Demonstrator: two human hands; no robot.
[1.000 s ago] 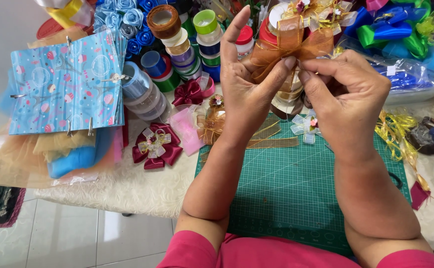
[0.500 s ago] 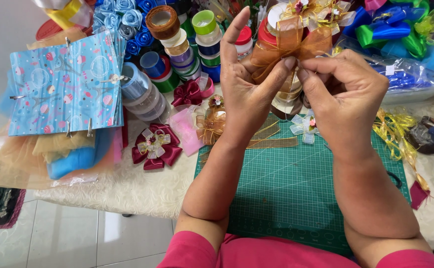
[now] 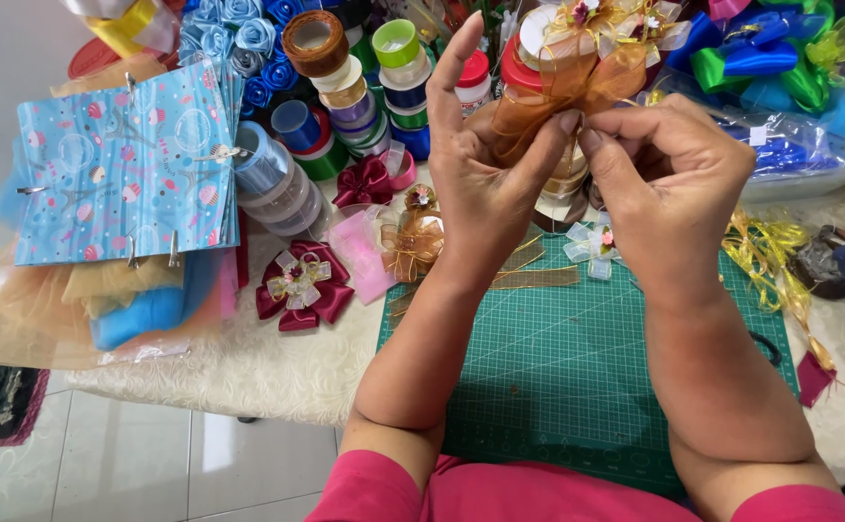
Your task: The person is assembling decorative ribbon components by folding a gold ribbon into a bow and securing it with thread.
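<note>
left hand [image 3: 485, 184] + right hand [image 3: 669, 169] pinch bow [image 3: 562, 82] centre, fingertips closed (keeps loops gathered) | raised above mat [image 3: 577, 358]

sheer brown ribbon bow [image 3: 562, 87] | pinched at centre | held above mat

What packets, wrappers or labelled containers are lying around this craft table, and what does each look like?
Printed paper pack: far left, flat rectangle, light blue with small pink and white pictures, held by metal clips.
Clear plastic bag: right, behind the right hand, crumpled, holding blue ribbon.
Small bottle: behind the left hand, white, red cap.
</note>
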